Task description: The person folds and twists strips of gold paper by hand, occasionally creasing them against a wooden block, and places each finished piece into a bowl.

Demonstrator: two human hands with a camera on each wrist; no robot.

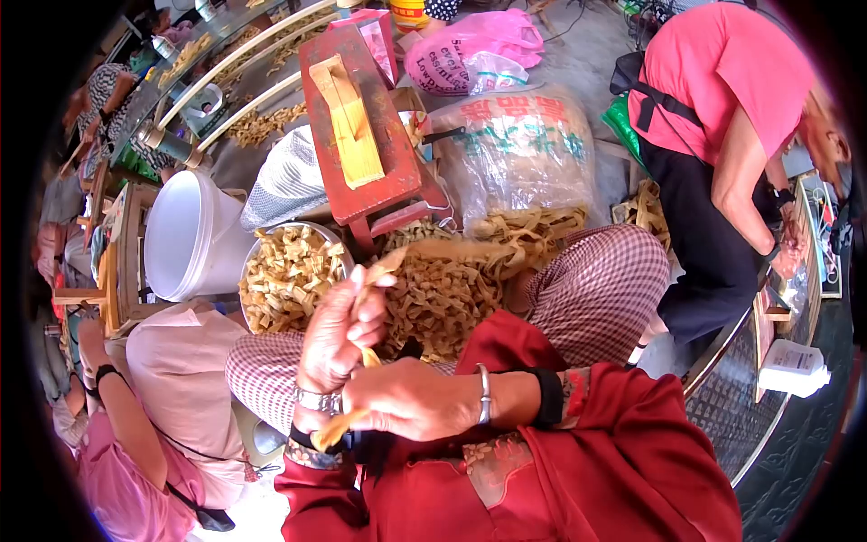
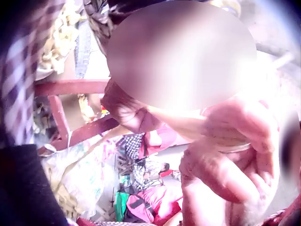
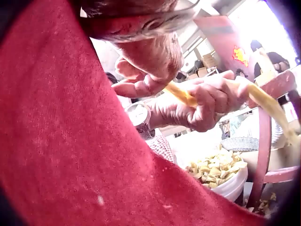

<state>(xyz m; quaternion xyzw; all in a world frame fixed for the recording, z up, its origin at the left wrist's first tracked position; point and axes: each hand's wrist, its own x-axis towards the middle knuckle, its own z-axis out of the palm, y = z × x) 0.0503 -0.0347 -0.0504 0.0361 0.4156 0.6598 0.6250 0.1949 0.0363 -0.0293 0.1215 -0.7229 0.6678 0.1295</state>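
Note:
A long yellow-tan strip (image 1: 442, 247) runs out from the fingertips of my left hand (image 1: 336, 336), and its far part is blurred. Curled fingers of that hand grip the strip, as the right wrist view also shows. My right hand (image 1: 408, 397) crosses over the left wrist, fingers bent round the strip's lower part, whose yellow end (image 1: 336, 430) sticks out beside it. In the right wrist view, a stretch of strip (image 3: 181, 94) spans between my right hand (image 3: 150, 63) and left hand (image 3: 207, 102). Glare and a blurred patch hide much of the left wrist view.
A red bench (image 1: 321, 108) bearing flat yellow strips stands ahead. A bucket of folded pieces (image 1: 291, 275) and a heap of knotted strips (image 1: 433, 303) lie by my legs. An empty white bucket (image 1: 185, 237) is left; people are on both sides.

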